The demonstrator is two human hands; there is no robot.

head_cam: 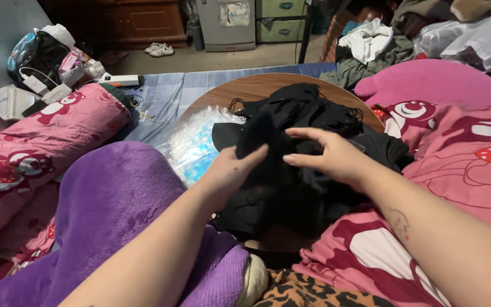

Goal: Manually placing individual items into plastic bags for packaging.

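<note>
A black cloth piece point(262, 133) stands up from the near side of a heap of black fabric point(308, 113), which lies on a round wooden tabletop point(257, 88). The left hand point(231, 170) has its fingers pinched on this piece, thumb at the front and the other fingers hidden behind the cloth. The right hand point(331, 156) hovers just beside it, its fingers point(302, 133) spread and released, the tips touching or nearly touching the dark cloth; which one cannot be told against the black.

Handling it well seems to call for keeping the left pinch near the top edge so the piece hangs free of the heap, and bringing the open right hand to the opposite edge, not into the middle where layers bunch. Thin black loops point(235, 104) show at the heap's left rim, so a slow lift should keep them from snagging neighbouring pieces.

Left of the heap, a crinkled clear plastic bag point(197, 142) with blue showing through lies partly on the tabletop. A purple blanket point(115, 199) covers the near left, a pink printed pillow point(35, 142) lies beyond it, and pink bedding point(461, 159) with a strawberry print fills the right. Farther back are a notebook point(4, 102), a white charger point(35, 84) and a pile of clothes point(370, 45).
</note>
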